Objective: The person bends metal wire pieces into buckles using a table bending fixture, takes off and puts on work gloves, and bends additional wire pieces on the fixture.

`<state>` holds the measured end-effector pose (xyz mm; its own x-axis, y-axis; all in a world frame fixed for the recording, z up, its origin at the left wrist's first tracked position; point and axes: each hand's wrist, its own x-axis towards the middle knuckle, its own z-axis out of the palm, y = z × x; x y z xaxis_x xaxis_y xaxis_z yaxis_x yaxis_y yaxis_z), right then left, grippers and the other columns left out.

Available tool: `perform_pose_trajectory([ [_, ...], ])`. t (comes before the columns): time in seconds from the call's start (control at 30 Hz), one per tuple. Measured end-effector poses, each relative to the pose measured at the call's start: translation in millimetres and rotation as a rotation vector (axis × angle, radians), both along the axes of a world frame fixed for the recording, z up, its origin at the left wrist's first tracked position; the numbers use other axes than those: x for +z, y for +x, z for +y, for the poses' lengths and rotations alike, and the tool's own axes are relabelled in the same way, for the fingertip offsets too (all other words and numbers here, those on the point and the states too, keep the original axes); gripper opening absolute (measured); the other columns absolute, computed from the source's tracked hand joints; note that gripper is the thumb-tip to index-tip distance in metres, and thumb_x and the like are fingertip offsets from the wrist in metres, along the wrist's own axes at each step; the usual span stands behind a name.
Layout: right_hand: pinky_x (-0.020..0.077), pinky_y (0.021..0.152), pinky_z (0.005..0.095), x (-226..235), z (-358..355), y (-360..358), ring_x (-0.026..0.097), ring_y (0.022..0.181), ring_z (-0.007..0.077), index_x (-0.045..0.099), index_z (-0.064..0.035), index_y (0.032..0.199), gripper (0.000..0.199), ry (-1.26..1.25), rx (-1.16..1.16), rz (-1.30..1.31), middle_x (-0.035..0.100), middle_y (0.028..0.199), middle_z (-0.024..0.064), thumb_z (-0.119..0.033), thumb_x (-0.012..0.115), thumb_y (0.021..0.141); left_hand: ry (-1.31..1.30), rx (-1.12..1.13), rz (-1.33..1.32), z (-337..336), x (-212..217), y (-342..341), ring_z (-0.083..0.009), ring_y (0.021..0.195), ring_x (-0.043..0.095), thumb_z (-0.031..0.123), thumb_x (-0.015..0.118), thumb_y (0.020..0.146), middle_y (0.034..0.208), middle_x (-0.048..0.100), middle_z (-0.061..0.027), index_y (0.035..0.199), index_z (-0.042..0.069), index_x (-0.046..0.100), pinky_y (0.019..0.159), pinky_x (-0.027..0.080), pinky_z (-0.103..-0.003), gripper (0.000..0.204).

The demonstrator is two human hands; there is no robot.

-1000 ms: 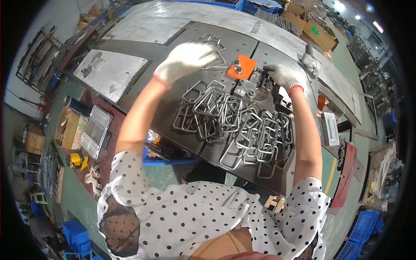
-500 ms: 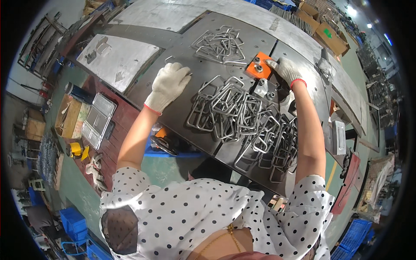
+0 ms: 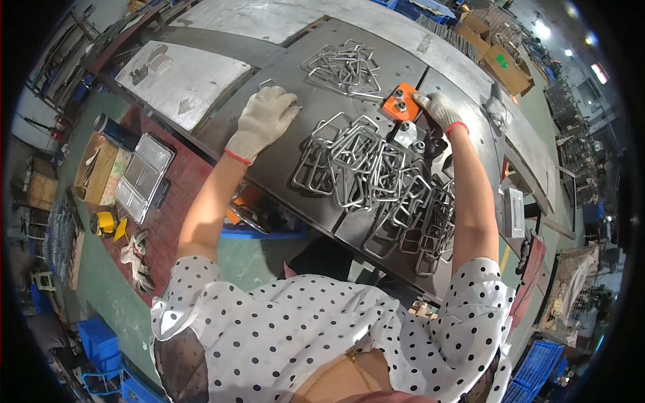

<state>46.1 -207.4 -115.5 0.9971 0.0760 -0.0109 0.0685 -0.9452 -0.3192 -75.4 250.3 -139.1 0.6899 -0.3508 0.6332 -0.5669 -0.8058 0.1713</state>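
My left hand [image 3: 264, 121], in a white knit glove with a red cuff, hovers over the left part of the dark steel table [image 3: 282, 158]. Its fingers are curled closed round a bent metal wire piece [image 3: 267, 82]; only a short end shows beyond the knuckles. My right hand [image 3: 440, 111], gloved alike, lies at the right edge of an orange block [image 3: 401, 102] with two bolts on top. A finger is stretched onto the block, the others are partly hidden. Nearer me stands a small metal clamp fitting [image 3: 407, 134]. A large heap of bent wire frames [image 3: 363, 161] lies between my arms.
A smaller pile of wire frames [image 3: 344, 67] lies farther back. Off the table's left side are a pale metal plate [image 3: 181, 84], a wire tray [image 3: 144, 176] and loose gloves [image 3: 136, 260]. Cardboard boxes [image 3: 507, 67] stand at the far right.
My left hand has shifted slightly away from me and covers more of the wire piece's end. My right hand stays at the orange block. The whole view has tilted a little.
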Motion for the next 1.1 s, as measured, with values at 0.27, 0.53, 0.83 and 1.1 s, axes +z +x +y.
perform_pose_trajectory([
  [0.27,0.0550,0.087,0.0499,117.6,77.9,-143.6,0.071,0.098,0.0444,0.077,-0.0017,0.104,0.063,0.059,0.147,-0.285,0.075,0.099,0.0259,-0.061,0.056,0.101,-0.387,-0.139,0.284,-5.9,19.0,-34.8,-0.0295,0.118,0.068,0.028,0.066,0.103,0.128,0.071,-0.0123,0.125,0.006,0.071,0.101,0.053,-0.042,0.032],
  [0.53,0.0532,0.088,0.0502,104.7,84.4,-222.6,0.066,0.103,0.0403,0.066,-0.0027,0.112,0.063,0.059,0.570,-0.464,0.066,0.106,0.0203,-0.062,0.070,0.090,-1.438,-1.040,1.284,-101.6,72.7,-94.8,-0.0263,0.135,0.061,0.016,0.054,0.110,0.142,0.063,-0.0203,0.144,-0.009,0.052,0.116,0.048,-0.039,0.042],
  [0.83,0.0526,0.062,0.0461,117.1,72.0,-316.0,0.065,0.069,0.0328,0.065,-0.0146,0.078,0.052,-0.129,0.991,-0.211,0.061,0.072,0.0093,-0.063,0.059,0.096,-0.367,-1.394,1.328,-112.2,116.1,-176.4,-0.0320,0.152,0.040,0.032,0.065,0.104,0.163,0.044,-0.0202,0.156,-0.002,0.046,0.124,0.032,-0.045,0.065],
  [1.1,0.0371,0.049,0.0362,174.3,20.2,-364.7,0.052,0.058,0.0192,0.054,-0.0204,0.060,0.025,-0.334,0.916,-0.460,0.045,0.062,-0.0037,-0.037,0.073,0.059,-0.442,-1.321,1.962,-104.5,132.1,-206.7,-0.0265,0.149,0.038,-0.001,0.066,0.086,0.154,0.048,-0.0128,0.167,-0.005,0.011,0.129,0.015,-0.042,0.098],
])
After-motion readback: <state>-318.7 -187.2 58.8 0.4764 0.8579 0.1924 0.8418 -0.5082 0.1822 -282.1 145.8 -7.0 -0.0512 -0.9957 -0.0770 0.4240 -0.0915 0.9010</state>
